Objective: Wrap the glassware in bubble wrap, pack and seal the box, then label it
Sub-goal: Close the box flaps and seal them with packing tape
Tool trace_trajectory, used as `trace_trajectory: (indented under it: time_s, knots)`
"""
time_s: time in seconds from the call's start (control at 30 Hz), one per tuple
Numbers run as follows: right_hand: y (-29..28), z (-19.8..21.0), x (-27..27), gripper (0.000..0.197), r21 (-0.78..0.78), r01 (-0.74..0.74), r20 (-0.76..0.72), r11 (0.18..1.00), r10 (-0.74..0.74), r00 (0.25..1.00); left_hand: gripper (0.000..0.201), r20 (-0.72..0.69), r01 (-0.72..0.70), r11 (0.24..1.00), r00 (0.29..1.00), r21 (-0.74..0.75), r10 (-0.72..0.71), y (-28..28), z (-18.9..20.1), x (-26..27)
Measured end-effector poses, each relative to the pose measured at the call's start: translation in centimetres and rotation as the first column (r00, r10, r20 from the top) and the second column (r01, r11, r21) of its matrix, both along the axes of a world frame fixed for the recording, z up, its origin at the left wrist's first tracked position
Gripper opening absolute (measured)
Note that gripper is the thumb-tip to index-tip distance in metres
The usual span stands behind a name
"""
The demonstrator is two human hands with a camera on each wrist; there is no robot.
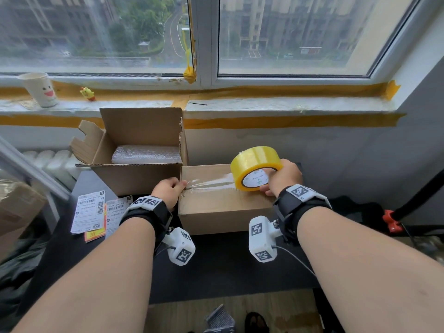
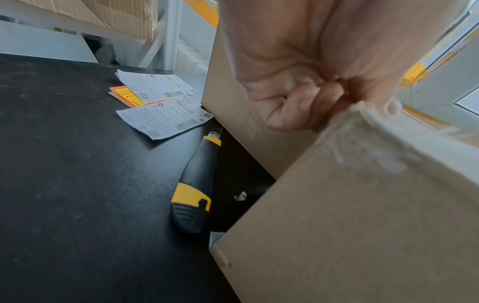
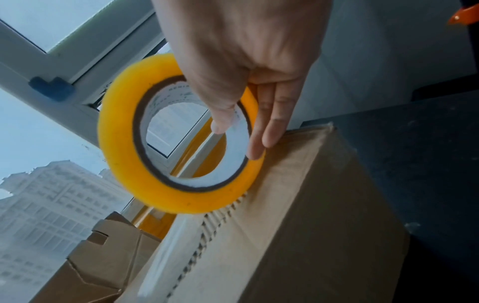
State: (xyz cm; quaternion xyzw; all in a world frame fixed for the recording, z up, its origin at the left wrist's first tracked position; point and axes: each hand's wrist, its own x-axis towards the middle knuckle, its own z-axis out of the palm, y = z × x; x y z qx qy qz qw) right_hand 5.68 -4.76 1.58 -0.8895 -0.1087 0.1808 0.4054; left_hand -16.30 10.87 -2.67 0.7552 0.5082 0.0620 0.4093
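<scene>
Right hand (image 1: 283, 177) grips tape roll (image 1: 254, 168) — on closed box (image 1: 223, 207).

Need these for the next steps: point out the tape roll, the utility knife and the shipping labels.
tape roll (image 1: 252, 162): head view, yellow outer band.
utility knife (image 2: 198, 164): left wrist view, black handle middle.
shipping labels (image 1: 87, 210): head view, left white label's face.

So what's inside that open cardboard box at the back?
In the open box lies a bundle of bubble wrap against the far wall. Whatever it wraps is hidden by the wrap, and the near wall covers the box floor in front.
</scene>
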Motion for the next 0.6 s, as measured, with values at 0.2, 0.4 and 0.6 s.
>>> trace_trajectory:
  time_s: [0.2,0.4,0.6]
  knots:
    - [-1.3,0.3,3.1,0.017,-0.025,0.086,0.193,0.996,-0.080,0.978,0.035,0.008,-0.026,0.999,1.000,-0.038,0.027,-0.3,0.1,0.3]
    - [-2.1,1.0,2.8,0.017,-0.036,0.126,0.091,0.991,-0.122,0.988,0.034,0.037,-0.069,0.996,0.997,-0.056,0.071,-0.4,-0.2,0.1]
    - [-1.0,-0.5,2.4,0.026,0.068,0.211,-0.230,0.975,-0.190,0.954,0.033,0.057,-0.080,0.994,0.995,-0.072,0.085,-0.5,-0.3,0.2]
